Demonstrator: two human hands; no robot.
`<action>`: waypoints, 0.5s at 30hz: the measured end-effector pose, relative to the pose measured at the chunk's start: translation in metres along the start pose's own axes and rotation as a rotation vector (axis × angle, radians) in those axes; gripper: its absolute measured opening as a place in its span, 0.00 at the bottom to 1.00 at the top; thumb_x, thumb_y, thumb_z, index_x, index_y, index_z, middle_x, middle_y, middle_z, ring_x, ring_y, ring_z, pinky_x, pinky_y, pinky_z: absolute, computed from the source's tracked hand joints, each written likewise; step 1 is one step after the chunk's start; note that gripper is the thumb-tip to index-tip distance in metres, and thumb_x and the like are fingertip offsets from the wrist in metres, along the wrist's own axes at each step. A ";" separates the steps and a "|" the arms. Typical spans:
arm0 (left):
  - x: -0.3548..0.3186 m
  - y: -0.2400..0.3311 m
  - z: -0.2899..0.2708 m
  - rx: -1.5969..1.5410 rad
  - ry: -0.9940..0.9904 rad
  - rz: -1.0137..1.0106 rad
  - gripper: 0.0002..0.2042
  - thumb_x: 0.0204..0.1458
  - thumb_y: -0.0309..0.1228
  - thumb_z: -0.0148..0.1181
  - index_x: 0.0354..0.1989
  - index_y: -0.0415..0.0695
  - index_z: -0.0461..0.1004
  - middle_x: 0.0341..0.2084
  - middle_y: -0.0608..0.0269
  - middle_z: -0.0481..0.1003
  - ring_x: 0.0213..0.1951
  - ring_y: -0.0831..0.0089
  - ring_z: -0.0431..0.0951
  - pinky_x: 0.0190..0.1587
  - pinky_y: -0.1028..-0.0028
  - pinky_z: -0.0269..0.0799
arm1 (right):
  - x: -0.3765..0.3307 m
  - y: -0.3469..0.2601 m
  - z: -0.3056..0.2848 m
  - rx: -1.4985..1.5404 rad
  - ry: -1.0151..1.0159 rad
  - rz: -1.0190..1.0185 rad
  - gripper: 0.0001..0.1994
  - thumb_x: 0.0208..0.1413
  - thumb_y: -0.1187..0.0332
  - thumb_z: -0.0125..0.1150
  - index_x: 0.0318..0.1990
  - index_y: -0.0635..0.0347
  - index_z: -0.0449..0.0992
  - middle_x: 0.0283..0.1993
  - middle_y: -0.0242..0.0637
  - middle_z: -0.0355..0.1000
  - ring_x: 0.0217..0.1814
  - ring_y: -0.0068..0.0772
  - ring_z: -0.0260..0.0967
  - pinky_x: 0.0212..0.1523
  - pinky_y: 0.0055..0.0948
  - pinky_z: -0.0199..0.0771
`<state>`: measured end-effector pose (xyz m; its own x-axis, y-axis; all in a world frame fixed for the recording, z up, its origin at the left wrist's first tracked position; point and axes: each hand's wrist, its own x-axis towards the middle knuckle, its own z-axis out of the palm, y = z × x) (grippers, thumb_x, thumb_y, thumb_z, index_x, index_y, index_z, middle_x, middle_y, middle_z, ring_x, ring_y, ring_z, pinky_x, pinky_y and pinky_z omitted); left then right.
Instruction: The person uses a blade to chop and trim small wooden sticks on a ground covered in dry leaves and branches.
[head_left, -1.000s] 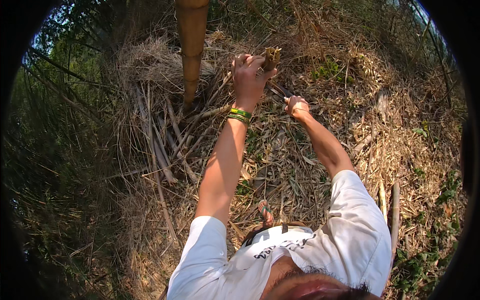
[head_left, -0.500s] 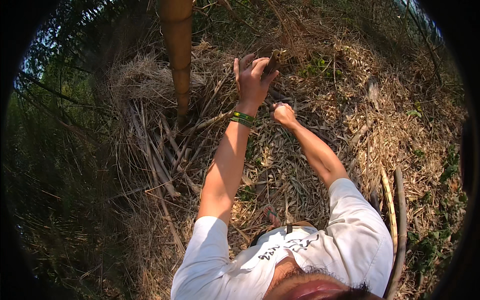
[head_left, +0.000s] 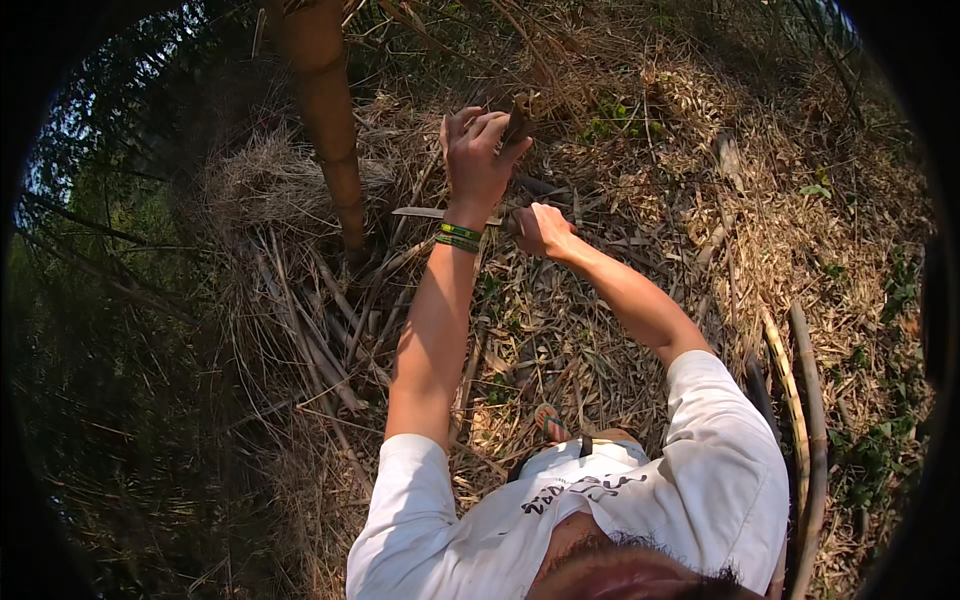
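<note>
My left hand (head_left: pixel 478 170), with green bands at the wrist, reaches forward near the top middle. Its fingers and thumb close around a brown, stiff piece that looks like bamboo (head_left: pixel 516 125); most of the piece is hidden by the hand. Closer in and to the right, my right hand (head_left: pixel 543 231) is closed on the handle of a long knife (head_left: pixel 418 212). The blade points left and passes beyond my left wrist, which hides its middle; the tip shows on the far side.
A thick upright bamboo stem (head_left: pixel 325 110) stands left of my left hand. Dry sticks (head_left: pixel 310 330) lie tangled below it. Two long poles (head_left: pixel 808 430) lie at the right. Dry leaves cover the ground around my sandalled foot (head_left: pixel 549 423).
The knife blade has come into sight, pointing left behind my left wrist. My right hand has shifted slightly left. The whole view has turned a little, and my left hand keeps its hold.
</note>
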<state>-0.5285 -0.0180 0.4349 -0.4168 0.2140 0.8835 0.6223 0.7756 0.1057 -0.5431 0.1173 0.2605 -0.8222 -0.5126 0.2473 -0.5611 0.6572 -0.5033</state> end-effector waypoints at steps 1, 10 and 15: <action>0.001 -0.001 -0.002 -0.011 -0.021 0.019 0.14 0.44 0.38 0.72 0.36 0.46 0.79 0.39 0.66 0.80 0.53 0.60 0.72 0.59 0.55 0.63 | 0.001 0.003 0.001 -0.054 -0.012 -0.012 0.11 0.47 0.62 0.60 0.30 0.62 0.75 0.23 0.55 0.72 0.29 0.61 0.74 0.31 0.52 0.75; 0.000 -0.015 -0.012 -0.010 -0.063 -0.069 0.15 0.47 0.41 0.70 0.38 0.47 0.78 0.40 0.66 0.79 0.53 0.60 0.73 0.65 0.47 0.53 | 0.025 0.026 -0.012 -0.202 -0.036 0.359 0.12 0.55 0.62 0.55 0.34 0.61 0.80 0.35 0.54 0.77 0.39 0.53 0.78 0.36 0.45 0.78; 0.000 -0.025 -0.005 0.083 -0.056 0.078 0.15 0.51 0.40 0.67 0.42 0.45 0.74 0.43 0.63 0.76 0.53 0.57 0.72 0.65 0.45 0.53 | 0.029 -0.006 -0.014 -0.182 -0.014 -0.146 0.10 0.47 0.62 0.59 0.31 0.59 0.76 0.21 0.51 0.73 0.29 0.54 0.76 0.30 0.49 0.76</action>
<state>-0.5406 -0.0399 0.4344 -0.4067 0.3068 0.8605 0.5984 0.8012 -0.0029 -0.5645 0.1062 0.2823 -0.7306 -0.6162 0.2942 -0.6828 0.6637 -0.3055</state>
